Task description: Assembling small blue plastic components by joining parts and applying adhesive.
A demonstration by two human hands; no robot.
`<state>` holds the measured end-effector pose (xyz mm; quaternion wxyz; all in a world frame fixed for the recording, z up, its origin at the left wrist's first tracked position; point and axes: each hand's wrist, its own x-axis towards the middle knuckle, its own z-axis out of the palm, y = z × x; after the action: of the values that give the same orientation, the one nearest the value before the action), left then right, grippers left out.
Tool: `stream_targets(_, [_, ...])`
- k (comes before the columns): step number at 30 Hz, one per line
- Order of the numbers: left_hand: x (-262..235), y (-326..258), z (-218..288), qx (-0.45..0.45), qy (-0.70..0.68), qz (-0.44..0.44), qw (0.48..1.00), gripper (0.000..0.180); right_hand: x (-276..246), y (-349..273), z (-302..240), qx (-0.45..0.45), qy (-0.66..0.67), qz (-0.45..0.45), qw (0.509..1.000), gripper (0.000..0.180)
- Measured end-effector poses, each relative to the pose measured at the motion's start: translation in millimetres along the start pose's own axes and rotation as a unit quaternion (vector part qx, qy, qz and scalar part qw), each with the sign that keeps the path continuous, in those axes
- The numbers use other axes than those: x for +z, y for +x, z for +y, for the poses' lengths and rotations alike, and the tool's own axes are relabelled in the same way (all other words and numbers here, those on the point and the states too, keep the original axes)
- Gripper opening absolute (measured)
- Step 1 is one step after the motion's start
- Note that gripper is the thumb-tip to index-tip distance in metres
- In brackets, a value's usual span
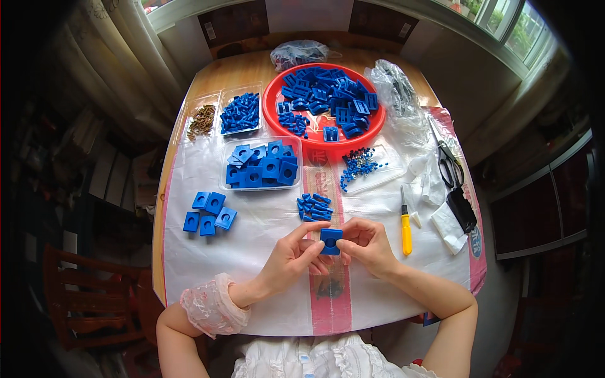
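Note:
Between my two hands, near the middle of the table, is a blue square plastic piece [331, 238] with a round recess in its face. My left hand [296, 257] pinches its left edge between thumb and fingers. On the other edge, my right hand [367, 247] has its thumb pressed on the front and its fingers behind. Just beyond the hands lies a small pile of narrow blue plastic parts [314, 206]. Several similar blue square pieces [208, 225] lie together on the left. The back of the held piece is hidden.
A clear tray [228, 183] holds more square pieces. Behind it stand boxes of blue clips [240, 113] and brass-coloured screws [201, 121]. A red basin [270, 108] holds blue parts. Tiny parts [360, 167] lie on a lid. To the right are a yellow-handled screwdriver [406, 233] and scissors [450, 170].

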<state>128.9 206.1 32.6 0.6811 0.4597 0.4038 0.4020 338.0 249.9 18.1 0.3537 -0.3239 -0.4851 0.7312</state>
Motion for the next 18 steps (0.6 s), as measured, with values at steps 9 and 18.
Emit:
stream_targets(9, [6,-7,20,0.199,0.445,0.054,0.871,0.068,0,-1,-5,0.014,0.009,-0.008,1.000,0.013])
stream_targets(18, [2,-7,21,0.249,0.501,0.048,0.827,0.053,2,-1,-4,0.047,-0.030,-0.034,0.998,0.015])
